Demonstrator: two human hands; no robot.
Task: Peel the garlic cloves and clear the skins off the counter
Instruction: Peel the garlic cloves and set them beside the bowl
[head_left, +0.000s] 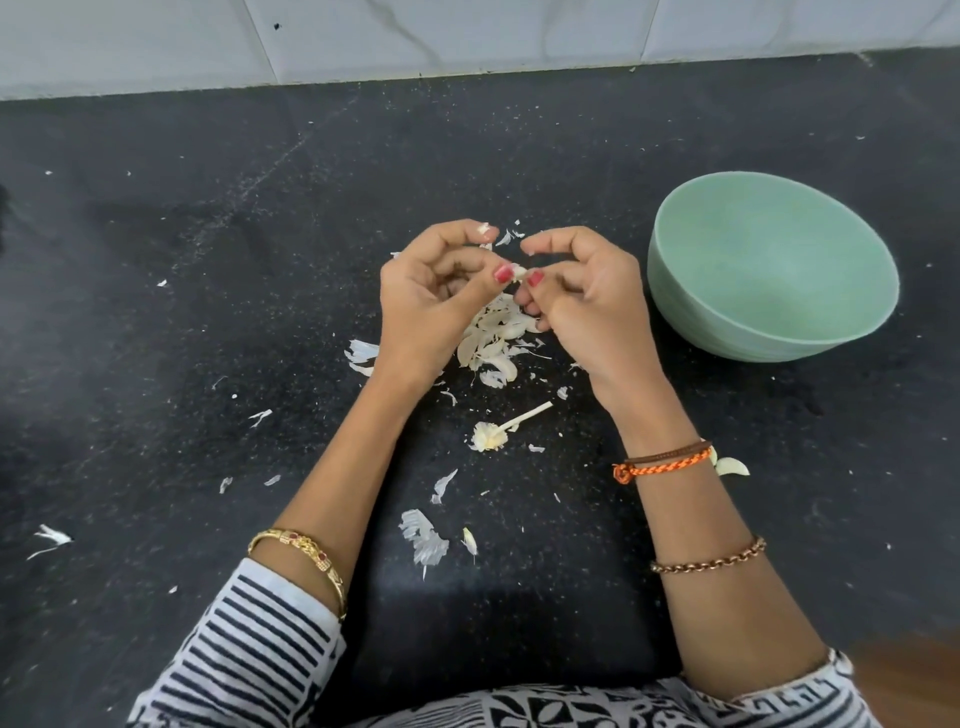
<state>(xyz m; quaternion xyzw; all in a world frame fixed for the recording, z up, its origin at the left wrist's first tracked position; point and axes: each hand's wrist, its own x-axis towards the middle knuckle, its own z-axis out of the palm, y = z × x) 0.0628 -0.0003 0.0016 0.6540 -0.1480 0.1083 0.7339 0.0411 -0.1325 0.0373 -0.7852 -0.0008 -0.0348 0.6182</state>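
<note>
Above the middle of the bench, I see the left hand and right hand each pinching one garlic clove so skins drop beside the bowl.

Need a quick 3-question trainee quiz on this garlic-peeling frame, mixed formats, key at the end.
1. True or false: the green bowl sits on the person's left side.
2. Multiple choice: what do the left hand and right hand hold between them? A) a knife B) a garlic clove C) a spoon
3. Fill in: the bare garlic stem lies on the black counter, nearer the person than the ____ of skins.

Key: 1. False, it sits on the right, and no peeled cloves show inside. 2. B, pinched at the fingertips of both hands. 3. Pile.
</note>
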